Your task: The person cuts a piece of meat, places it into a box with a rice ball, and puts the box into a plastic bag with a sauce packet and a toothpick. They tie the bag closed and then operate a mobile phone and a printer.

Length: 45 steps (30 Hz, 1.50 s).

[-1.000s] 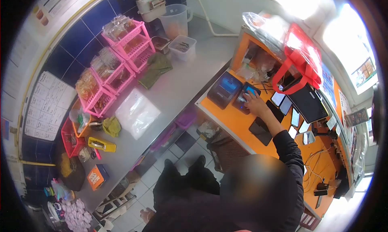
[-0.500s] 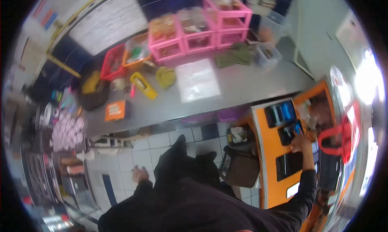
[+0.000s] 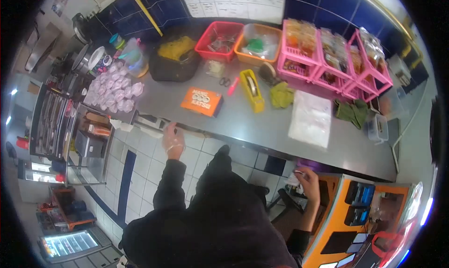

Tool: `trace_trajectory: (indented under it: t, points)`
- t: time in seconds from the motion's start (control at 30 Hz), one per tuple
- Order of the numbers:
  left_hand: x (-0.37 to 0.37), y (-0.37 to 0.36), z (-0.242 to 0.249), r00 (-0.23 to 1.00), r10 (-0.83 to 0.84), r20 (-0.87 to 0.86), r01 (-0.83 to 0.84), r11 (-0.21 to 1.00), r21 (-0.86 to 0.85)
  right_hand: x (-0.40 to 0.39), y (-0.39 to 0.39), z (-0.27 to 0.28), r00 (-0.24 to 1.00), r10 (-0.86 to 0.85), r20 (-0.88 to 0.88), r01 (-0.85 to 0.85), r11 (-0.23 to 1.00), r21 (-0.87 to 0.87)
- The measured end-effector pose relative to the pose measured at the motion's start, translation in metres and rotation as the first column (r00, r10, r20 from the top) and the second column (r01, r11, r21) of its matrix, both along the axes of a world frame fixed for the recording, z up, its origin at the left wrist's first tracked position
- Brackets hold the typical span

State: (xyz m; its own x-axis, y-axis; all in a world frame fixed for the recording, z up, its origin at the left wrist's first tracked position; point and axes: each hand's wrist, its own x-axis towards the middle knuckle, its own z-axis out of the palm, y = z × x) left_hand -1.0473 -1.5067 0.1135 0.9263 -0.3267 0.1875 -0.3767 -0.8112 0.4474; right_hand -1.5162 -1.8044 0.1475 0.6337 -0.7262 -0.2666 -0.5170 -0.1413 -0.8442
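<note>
My left hand is just off the front edge of the steel worktable, fingers loosely stretched and holding nothing that I can see. A clear film, like a thin plastic glove, seems to cover it. Below the table's right part, my right hand has thumb and fingers drawn together. Something small and pale may be at its fingertips, too small to name. Nearest to the left hand on the table is an orange box. A stack of white plastic bags lies on the tabletop above the right hand.
A yellow tape dispenser, pink marker, scissors and green cloth lie mid-table. Pink baskets with packets line the back. Wrapped bundles sit left. An orange counter with devices stands right.
My right hand has left the dark devices on the orange counter and come toward my body. My left hand has risen to the table edge. The view has turned left.
</note>
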Motion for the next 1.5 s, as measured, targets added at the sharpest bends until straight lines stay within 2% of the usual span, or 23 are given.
trace_trajectory:
  t: [0.03, 0.1, 0.13, 0.2, 0.27, 0.3, 0.33, 0.37, 0.4, 0.43, 0.47, 0.5, 0.53, 0.63, 0.7, 0.77, 0.83, 0.9, 0.97, 1.13, 1.2, 1.33, 1.5]
  points:
    - [0.032, -0.004, -0.009, 1.000, -0.002, -0.001, 0.002, 1.000, -0.005, 0.040, 0.005, -0.020, 0.975, 0.021, 0.223, -0.023, 1.000, 0.005]
    - [0.099, -0.014, -0.034, 0.970, -0.216, 0.112, 0.240, 0.926, -0.291, 0.116, 0.008, -0.039, 0.959, 0.090, 0.267, -0.079, 0.996, -0.050]
    - [0.128, -0.024, -0.032, 0.968, -0.224, 0.109, 0.247, 0.925, -0.290, 0.156, 0.010, -0.042, 0.936, 0.163, 0.311, -0.138, 0.985, -0.101]
    - [0.167, -0.055, -0.028, 0.888, -0.450, 0.091, 0.453, 0.823, -0.343, 0.239, 0.014, -0.032, 0.933, 0.148, 0.329, -0.175, 0.983, 0.052]
    - [0.199, -0.077, -0.044, 0.848, -0.521, -0.096, 0.473, 0.826, -0.306, 0.317, 0.015, -0.010, 0.901, 0.208, 0.381, -0.259, 0.962, 0.089]
    - [0.200, -0.082, -0.054, 0.843, -0.525, -0.114, 0.472, 0.825, -0.311, 0.353, 0.012, -0.003, 0.891, 0.316, 0.325, -0.332, 0.943, -0.008]
    - [0.202, -0.090, -0.062, 0.763, -0.514, -0.391, 0.384, 0.848, -0.366, 0.387, 0.009, 0.004, 0.870, 0.419, 0.261, -0.406, 0.908, -0.106]
    - [0.209, -0.099, -0.065, 0.611, -0.484, -0.626, 0.293, 0.873, -0.389, 0.419, 0.009, 0.006, 0.831, 0.502, 0.240, -0.476, 0.865, -0.161]
    - [0.213, -0.104, -0.063, 0.603, -0.494, -0.626, 0.302, 0.868, -0.395, 0.446, 0.008, 0.003, 0.787, 0.579, 0.213, -0.541, 0.813, -0.213]
    - [0.208, -0.100, -0.060, 0.672, -0.610, -0.419, 0.479, 0.790, -0.382, 0.469, 0.006, -0.006, 0.796, 0.570, 0.204, -0.534, 0.820, -0.206]
    - [0.201, -0.096, -0.060, 0.679, -0.707, -0.195, 0.636, 0.700, -0.324, 0.489, 0.005, -0.019, 0.742, 0.656, 0.135, -0.621, 0.750, -0.229]
    - [0.198, -0.096, -0.072, 0.611, -0.687, -0.393, 0.476, 0.716, -0.510, 0.503, 0.005, -0.027, 0.677, 0.733, 0.068, -0.700, 0.670, -0.246]
    - [0.195, -0.095, -0.069, 0.601, -0.692, -0.399, 0.480, 0.712, -0.512, 0.512, 0.006, -0.029, 0.685, 0.725, 0.064, -0.695, 0.678, -0.239]
    - [0.188, -0.093, -0.055, 0.633, -0.714, -0.300, 0.615, 0.698, -0.366, 0.526, 0.008, -0.031, 0.614, 0.776, -0.145, -0.782, 0.573, -0.247]
    - [0.185, -0.097, -0.045, 0.654, -0.703, -0.280, 0.637, 0.711, -0.297, 0.527, 0.010, -0.027, 0.643, 0.750, -0.152, -0.708, 0.508, -0.491]
    - [0.190, -0.101, -0.030, 0.667, -0.703, -0.247, 0.669, 0.711, -0.217, 0.526, 0.009, -0.023, 0.658, 0.727, -0.199, -0.685, 0.468, -0.558]
    - [0.196, -0.106, -0.009, 0.500, -0.863, -0.076, 0.856, 0.506, -0.109, 0.522, 0.005, -0.025, 0.682, 0.691, -0.240, -0.652, 0.426, -0.628]
    - [0.197, -0.117, 0.005, 0.427, -0.898, -0.105, 0.897, 0.435, -0.074, 0.511, 0.003, -0.033, 0.670, 0.647, -0.364, -0.676, 0.328, -0.660]
    - [0.197, -0.124, 0.003, 0.354, -0.925, -0.136, 0.931, 0.362, -0.040, 0.496, 0.005, -0.039, 0.679, 0.642, -0.356, -0.679, 0.364, -0.638]
    - [0.201, -0.126, -0.009, 0.209, -0.978, -0.017, 0.978, 0.209, -0.011, 0.457, 0.013, -0.034, 0.740, 0.629, -0.238, -0.617, 0.494, -0.612]
    - [0.203, -0.129, -0.006, 0.170, -0.983, -0.070, 0.985, 0.167, 0.043, 0.446, 0.017, -0.010, 0.738, 0.589, -0.330, -0.647, 0.479, -0.593]
    - [0.201, -0.138, -0.009, 0.135, -0.971, -0.195, 0.985, 0.112, 0.128, 0.439, 0.007, -0.015, 0.719, 0.570, -0.397, -0.685, 0.489, -0.540]
    - [0.201, -0.141, -0.026, 0.074, -0.985, -0.155, 0.989, 0.052, 0.140, 0.433, 0.007, -0.016, 0.688, 0.594, -0.416, -0.707, 0.419, -0.570]
